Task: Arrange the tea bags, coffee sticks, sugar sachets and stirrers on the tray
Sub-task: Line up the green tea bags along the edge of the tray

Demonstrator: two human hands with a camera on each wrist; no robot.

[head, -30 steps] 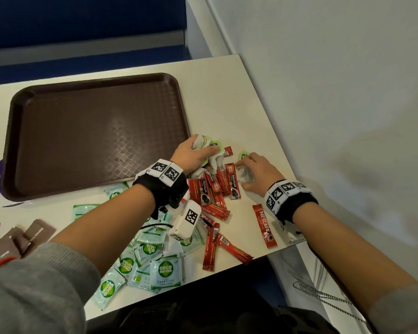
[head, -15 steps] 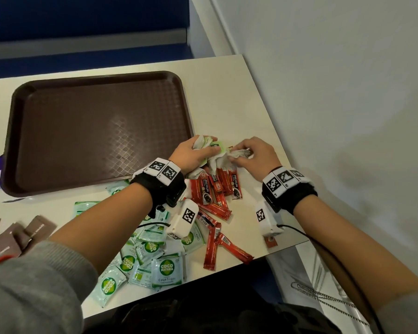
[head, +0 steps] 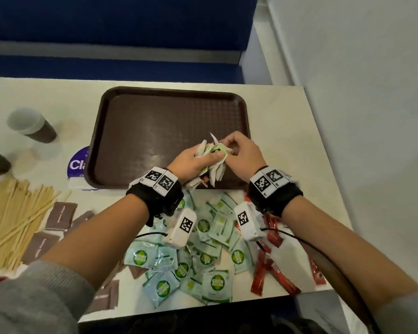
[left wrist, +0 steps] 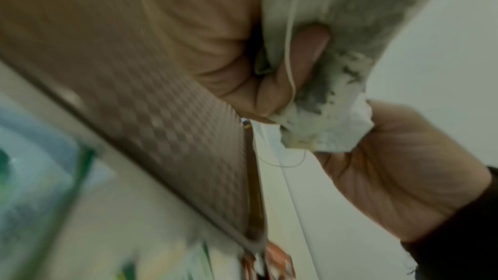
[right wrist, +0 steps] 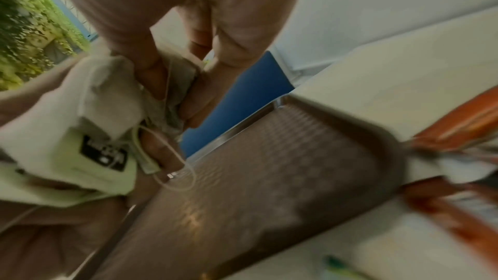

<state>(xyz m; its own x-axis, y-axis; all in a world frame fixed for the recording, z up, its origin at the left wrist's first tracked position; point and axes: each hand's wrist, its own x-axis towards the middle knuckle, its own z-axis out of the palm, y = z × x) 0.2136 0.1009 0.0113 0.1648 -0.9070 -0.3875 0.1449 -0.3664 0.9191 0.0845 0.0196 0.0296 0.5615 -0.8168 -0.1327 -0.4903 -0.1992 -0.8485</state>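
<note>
Your left hand (head: 187,162) grips soft, crumpled paper tea bags (head: 212,160) above the brown textured tray (head: 155,121); your right hand (head: 243,153) pinches them too.

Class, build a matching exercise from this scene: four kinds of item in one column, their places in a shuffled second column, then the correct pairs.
Items
1. tea bags
2. wooden stirrers
3. red coffee sticks
4. green and white sachets

Places
A. lying on the table at the far left
B. on the table near its front edge, under the right forearm
C. gripped in both hands above the brown tray
D. heaped on the table between the two forearms

Pairs: 1-C, 2-A, 3-B, 4-D
</note>
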